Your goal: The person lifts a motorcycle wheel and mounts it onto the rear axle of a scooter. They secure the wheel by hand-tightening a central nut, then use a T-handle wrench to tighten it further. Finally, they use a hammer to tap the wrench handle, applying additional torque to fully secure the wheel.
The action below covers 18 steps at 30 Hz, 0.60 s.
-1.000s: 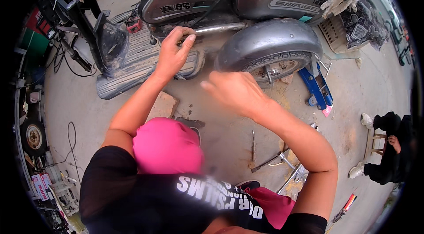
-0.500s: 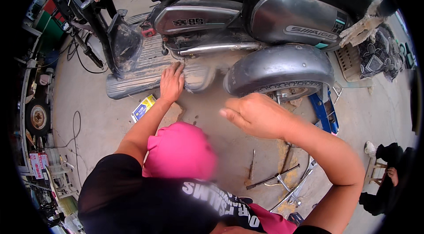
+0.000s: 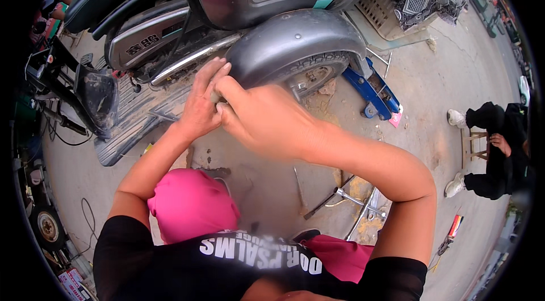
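My left hand (image 3: 203, 101) is raised over the rear end of the scooter's dusty ribbed footboard (image 3: 122, 142), its fingers mostly stretched out. My right hand (image 3: 267, 118) meets it at the fingertips, with thumb and fingers closed. A small greyish spot shows where the hands touch; I cannot make out whether it is an object or dirt. Just beyond the hands is the scooter's grey rear fender (image 3: 298, 37), arched over the rear wheel (image 3: 312, 78). A chrome bar (image 3: 190, 62) runs along the scooter's side, left of the fender.
A blue floor jack (image 3: 372, 88) stands by the rear wheel. On the concrete lie a cross lug wrench (image 3: 359, 201) and a thin rod (image 3: 299, 187). A plastic crate (image 3: 377, 14) sits at the far right. Another person (image 3: 494, 147) sits on a wooden stool to the right.
My left hand has lifted off the footboard, and my right hand has come left to meet it. The view has turned right, so the scooter appears shifted left and tilted.
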### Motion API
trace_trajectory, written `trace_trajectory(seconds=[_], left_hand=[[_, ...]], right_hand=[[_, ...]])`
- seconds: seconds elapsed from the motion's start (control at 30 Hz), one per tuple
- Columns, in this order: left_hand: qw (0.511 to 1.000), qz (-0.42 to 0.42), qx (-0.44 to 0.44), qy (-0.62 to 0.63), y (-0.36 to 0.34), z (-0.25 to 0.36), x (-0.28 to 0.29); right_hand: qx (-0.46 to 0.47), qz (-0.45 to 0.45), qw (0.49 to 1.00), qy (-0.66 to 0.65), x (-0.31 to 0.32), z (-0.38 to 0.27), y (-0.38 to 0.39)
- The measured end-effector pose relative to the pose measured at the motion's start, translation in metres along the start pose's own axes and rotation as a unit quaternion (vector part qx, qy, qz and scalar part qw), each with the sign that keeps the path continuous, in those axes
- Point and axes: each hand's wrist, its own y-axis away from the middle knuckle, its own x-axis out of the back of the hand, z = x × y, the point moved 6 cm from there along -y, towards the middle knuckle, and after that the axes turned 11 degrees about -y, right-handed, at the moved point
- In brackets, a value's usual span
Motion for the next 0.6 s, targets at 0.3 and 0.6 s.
trace_trajectory(seconds=[0.3, 0.6], left_hand=[[0.987, 0.071, 0.063, -0.132, -0.036, 0.031, -0.042], [0.99, 0.131, 0.049, -0.036, -0.029, 0.021, -0.049]], right_hand=[[0.016, -0.047, 0.999, -0.016, 0.002, 0.006, -0.005], [0.07, -0.029, 0.994, -0.077, 0.024, 0.005, -0.001]])
